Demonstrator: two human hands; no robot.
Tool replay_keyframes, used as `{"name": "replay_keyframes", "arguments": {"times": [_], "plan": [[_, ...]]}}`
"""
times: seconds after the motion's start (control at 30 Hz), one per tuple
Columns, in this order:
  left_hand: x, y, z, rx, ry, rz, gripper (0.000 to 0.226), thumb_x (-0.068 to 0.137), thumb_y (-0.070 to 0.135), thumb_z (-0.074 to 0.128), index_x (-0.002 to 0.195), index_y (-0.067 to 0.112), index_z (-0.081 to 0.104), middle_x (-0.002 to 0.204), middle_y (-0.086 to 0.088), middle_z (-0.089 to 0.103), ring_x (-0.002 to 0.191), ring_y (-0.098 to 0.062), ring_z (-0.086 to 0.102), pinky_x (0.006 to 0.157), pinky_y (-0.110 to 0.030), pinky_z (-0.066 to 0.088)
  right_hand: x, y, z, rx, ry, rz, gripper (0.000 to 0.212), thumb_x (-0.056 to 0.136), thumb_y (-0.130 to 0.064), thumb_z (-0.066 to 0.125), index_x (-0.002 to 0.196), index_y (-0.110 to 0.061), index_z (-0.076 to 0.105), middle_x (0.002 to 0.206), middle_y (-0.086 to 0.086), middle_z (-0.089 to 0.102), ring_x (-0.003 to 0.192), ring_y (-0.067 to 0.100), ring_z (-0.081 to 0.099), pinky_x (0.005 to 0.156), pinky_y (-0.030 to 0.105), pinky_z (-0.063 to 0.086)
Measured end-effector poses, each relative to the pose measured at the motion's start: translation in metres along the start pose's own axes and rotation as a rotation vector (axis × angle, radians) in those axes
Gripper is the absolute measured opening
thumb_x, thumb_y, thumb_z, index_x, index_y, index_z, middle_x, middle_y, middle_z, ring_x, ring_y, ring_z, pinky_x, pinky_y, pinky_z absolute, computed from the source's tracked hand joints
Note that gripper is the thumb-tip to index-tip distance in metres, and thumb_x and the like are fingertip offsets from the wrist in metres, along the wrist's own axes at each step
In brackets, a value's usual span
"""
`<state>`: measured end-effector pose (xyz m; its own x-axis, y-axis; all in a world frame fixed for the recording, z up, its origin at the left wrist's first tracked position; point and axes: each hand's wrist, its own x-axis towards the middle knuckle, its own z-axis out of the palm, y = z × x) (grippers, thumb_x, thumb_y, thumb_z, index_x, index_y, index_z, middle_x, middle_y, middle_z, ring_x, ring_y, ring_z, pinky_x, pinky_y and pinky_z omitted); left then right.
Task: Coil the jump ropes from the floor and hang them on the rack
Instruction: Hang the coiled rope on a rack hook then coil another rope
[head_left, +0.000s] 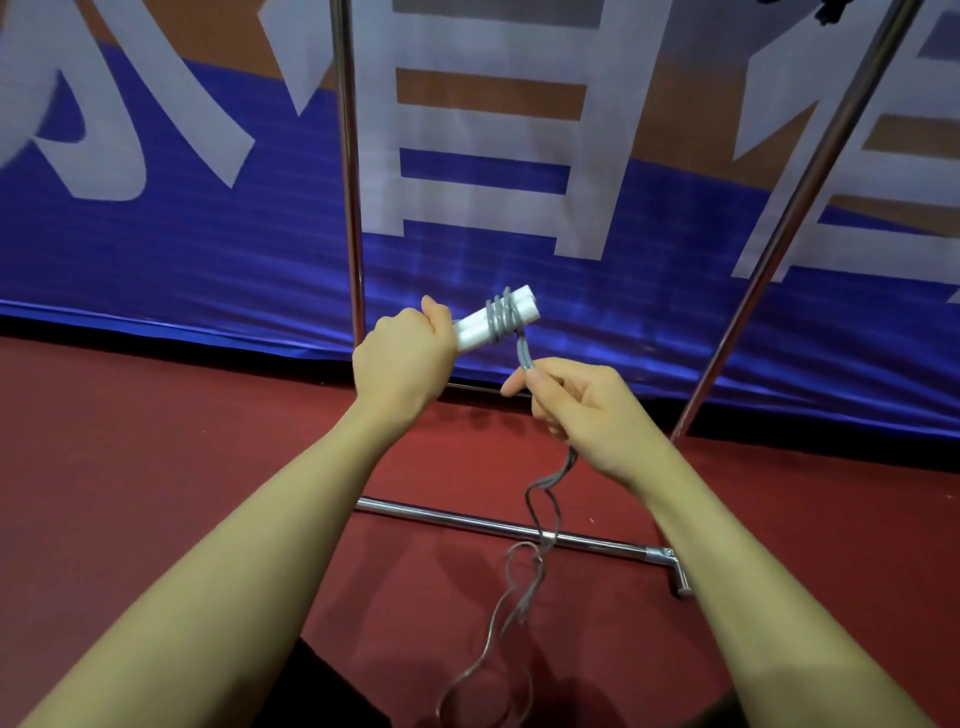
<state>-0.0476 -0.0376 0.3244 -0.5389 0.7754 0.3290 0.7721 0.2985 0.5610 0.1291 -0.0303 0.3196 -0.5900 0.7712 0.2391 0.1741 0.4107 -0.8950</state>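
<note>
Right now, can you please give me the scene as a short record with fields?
left hand: grips the two white handles held side by side
right hand: pinches the doubled grey rope below the handles
coil: about three turns round the handles
loose rope: trails down to the red floor
rack: metal rack behind the hands, nothing hung in view

I see two white handles (493, 323) side by side, grey rope (501, 318) wound round them, its tail trailing to the floor; chrome rack (349, 171) behind.

Two upright rack poles (349, 171) stand ahead, open gap between them. Bottom rail (498, 527) crosses the floor (156, 441). Banner (208, 270) closes off the rear.
</note>
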Motion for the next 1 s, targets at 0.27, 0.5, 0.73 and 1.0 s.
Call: {"name": "replay_keyframes", "arguments": {"times": [0.27,0.5,0.73,1.0], "plan": [[-0.002,-0.009,0.011,0.172,-0.062,0.057,0.047,0.102,0.027,0.025,0.098,-0.001,0.063,0.102,-0.022,0.063,0.091,-0.036,0.056,0.075,-0.036,0.036,-0.001,-0.005,-0.008,-0.116,0.033,-0.085,0.021,0.094,-0.012,0.056,0.075,-0.010,0.066,0.054,-0.012,0.056,0.052,0.000,0.043,0.056,0.011,0.032],[-0.009,-0.008,0.020,0.309,-0.156,0.322,0.051,0.101,0.033,0.027,0.090,0.002,0.066,0.098,-0.024,0.063,0.096,-0.038,0.057,0.071,-0.035,0.033,0.004,0.004,-0.017,-0.270,0.208,-0.182,0.031,0.090,-0.028,0.055,0.061,-0.015,0.054,0.056,0.004,0.048,0.055,0.006,0.037,0.056,0.021,0.032],[-0.014,-0.008,0.016,0.319,-0.127,0.630,0.063,0.088,0.041,0.010,0.062,0.008,0.056,0.067,-0.016,0.059,0.077,-0.037,0.060,0.058,-0.031,0.024,0.007,0.013,-0.029,-0.405,0.185,-0.094,0.036,0.089,-0.039,0.058,0.063,-0.014,0.051,0.055,-0.005,0.039,0.054,0.011,0.033,0.057,0.031,0.032],[-0.016,-0.005,0.001,0.146,-0.009,0.856,0.050,0.087,0.037,0.020,0.045,0.018,0.038,0.037,-0.003,0.038,0.036,-0.027,0.036,0.048,-0.021,0.009,0.005,0.006,-0.031,-0.006,0.216,0.042,0.028,0.087,-0.018,0.064,0.060,-0.016,0.055,0.040,-0.010,0.040,0.039,0.005,0.033,0.046,0.020,0.029]]}}
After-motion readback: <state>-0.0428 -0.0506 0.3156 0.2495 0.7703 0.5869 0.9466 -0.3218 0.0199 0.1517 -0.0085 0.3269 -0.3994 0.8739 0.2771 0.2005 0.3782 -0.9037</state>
